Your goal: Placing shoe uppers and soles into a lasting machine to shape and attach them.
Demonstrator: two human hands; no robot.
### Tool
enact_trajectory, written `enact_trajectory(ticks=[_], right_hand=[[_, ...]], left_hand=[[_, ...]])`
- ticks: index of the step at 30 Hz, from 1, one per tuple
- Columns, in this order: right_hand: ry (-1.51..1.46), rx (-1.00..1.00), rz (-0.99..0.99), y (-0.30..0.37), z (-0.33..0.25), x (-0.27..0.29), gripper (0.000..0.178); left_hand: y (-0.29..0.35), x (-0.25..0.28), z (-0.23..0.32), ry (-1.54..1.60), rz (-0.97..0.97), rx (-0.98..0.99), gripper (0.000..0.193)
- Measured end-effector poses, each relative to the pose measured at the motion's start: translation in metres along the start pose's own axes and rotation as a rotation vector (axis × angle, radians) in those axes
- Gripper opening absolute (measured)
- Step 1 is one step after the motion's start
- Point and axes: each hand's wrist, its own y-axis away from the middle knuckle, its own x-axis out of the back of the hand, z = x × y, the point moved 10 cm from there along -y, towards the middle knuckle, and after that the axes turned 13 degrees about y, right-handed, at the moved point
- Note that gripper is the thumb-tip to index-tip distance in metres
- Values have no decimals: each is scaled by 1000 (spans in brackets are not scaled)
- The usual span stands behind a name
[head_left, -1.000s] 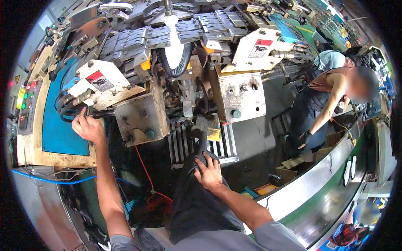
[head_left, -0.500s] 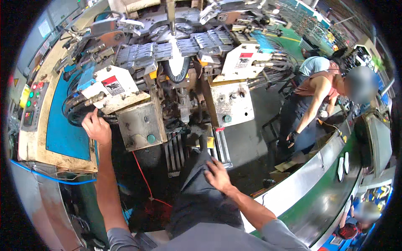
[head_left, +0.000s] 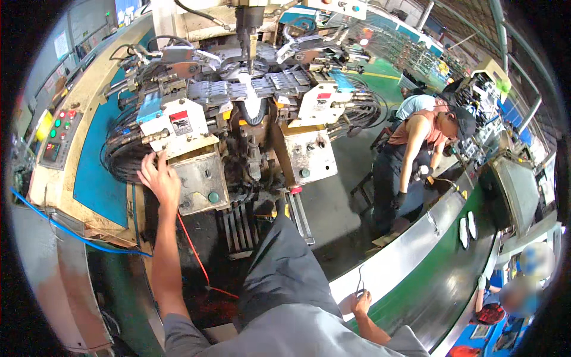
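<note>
Above both hands rises a large cream and blue industrial machine (head_left: 95,172) with hoses, clamps and metal arms, and it fills the upper left of the view. Right of the right hand runs a long green conveyor with a curved steel rim (head_left: 410,250), where another person in a sleeveless top (head_left: 416,149) bends over the far side. Just right of the left hand hangs a worn grey steel box with a green round button (head_left: 202,181), and directly above the fingers sits a white housing with a red label (head_left: 178,128). Left hand (head_left: 159,178) reaches up, its grip spread, fingers pressed flat against the lower edge of that white housing beside a bundle of black hoses (head_left: 122,157). Right hand (head_left: 360,302) rests low on the steel rim of the conveyor, its grip loosely curled at a thin dark wire hook (head_left: 358,279); whether it pinches the hook I cannot tell.
</note>
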Motion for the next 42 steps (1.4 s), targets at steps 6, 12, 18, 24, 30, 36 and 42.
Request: enact_trajectory(ticks=[6,12,18,24,30,36,42], right_hand=[[193,-73,259,8,-8,13,45],[130,-156,222,-10,-10,15,24],[-178,101,288,-24,-18,17,28],[-1271,-292,-364,-24,-40,-12,27],[-1020,-33,-324,-5,-132,47,18],[-509,469,146,-4,-215,117,27],[38,613,13,7,-267,148,30]], left_hand=[[23,-41,74,606,-282,76,48],[30,-163,108,957,-580,449,48],[42,-255,152,1676,-646,1058,75],[45,-241,180,1607,-802,1112,59],[41,-134,206,1338,-753,570,74],[155,-26,258,1153,-834,349,82],[324,14,298,1048,-1187,553,82]])
